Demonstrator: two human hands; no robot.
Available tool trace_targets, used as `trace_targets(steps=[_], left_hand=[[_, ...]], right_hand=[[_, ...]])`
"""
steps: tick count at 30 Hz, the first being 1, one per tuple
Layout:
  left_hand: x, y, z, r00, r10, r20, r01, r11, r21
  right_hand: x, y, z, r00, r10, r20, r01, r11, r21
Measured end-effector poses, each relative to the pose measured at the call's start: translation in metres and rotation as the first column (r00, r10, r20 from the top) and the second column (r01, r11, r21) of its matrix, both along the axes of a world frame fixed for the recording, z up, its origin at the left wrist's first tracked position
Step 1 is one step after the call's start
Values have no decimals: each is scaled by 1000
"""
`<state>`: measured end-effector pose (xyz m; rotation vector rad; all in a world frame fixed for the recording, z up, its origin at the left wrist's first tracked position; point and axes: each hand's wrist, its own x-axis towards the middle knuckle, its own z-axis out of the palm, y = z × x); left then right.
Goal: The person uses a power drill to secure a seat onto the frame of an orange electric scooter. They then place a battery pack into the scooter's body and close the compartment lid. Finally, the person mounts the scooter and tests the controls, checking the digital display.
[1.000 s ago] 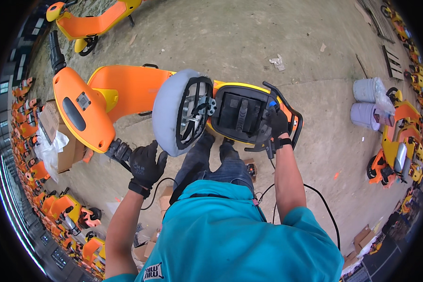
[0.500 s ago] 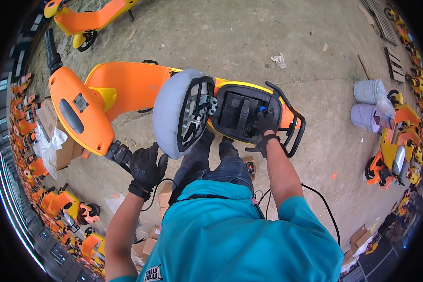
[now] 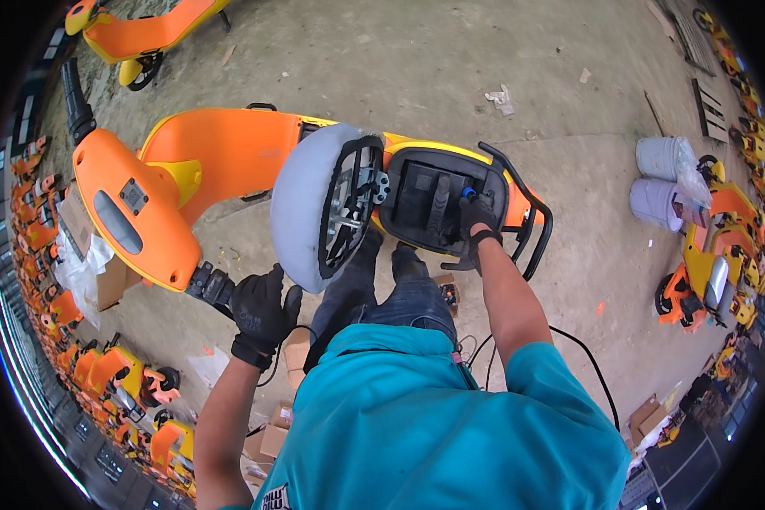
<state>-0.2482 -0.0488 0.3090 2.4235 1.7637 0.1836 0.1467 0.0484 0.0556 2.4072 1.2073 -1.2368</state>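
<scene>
An orange and yellow scooter [image 3: 229,144] stands across in front of me, with its grey seat [image 3: 297,204] tipped up on edge. Under the seat, the black compartment [image 3: 412,161] is uncovered, and a dark block with a strap lies in it. My gloved right hand [image 3: 478,217] reaches into its right side, fingers closed at a small blue piece [image 3: 468,193]; most of that piece is hidden. My gloved left hand [image 3: 263,310] is on the near handlebar grip [image 3: 215,287], its thumb and index finger sticking out; the grip's end is hidden under the palm.
A black rear rack [image 3: 531,229] juts from the scooter's right end. Two pale buckets [image 3: 654,202] stand right, beside another scooter [image 3: 714,255]. Cardboard boxes [image 3: 119,285] and plastic wrap lie left. A black cable [image 3: 591,365] runs by my right side. Rows of scooters line both sides.
The scooter appears slightly farther left in view. My right hand has shifted a little left within the compartment, still at the blue piece. My left hand stays at the handlebar grip.
</scene>
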Motion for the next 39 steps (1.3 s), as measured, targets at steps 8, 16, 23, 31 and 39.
trace_targets(steps=[8,16,23,31,39], left_hand=[[1,5,1,1000,-16,-5,16,1000,-18],[-1,2,1,1000,-10,0,10,998,-54],[0,7,-3,1000,-28,1,28,996,-82],[0,1,3,1000,-8,-17,6,995,-102],[-2,6,0,999,-7,-31,5,998,-62]], right_hand=[[12,11,-3,988,154,10,-153,987,-50],[10,27,-13,958,286,26,-281,952,-126],[15,19,-61,909,390,147,-375,919,-121],[32,9,-10,965,258,-46,-259,965,-26],[27,24,-42,639,769,-9,-766,636,-91]])
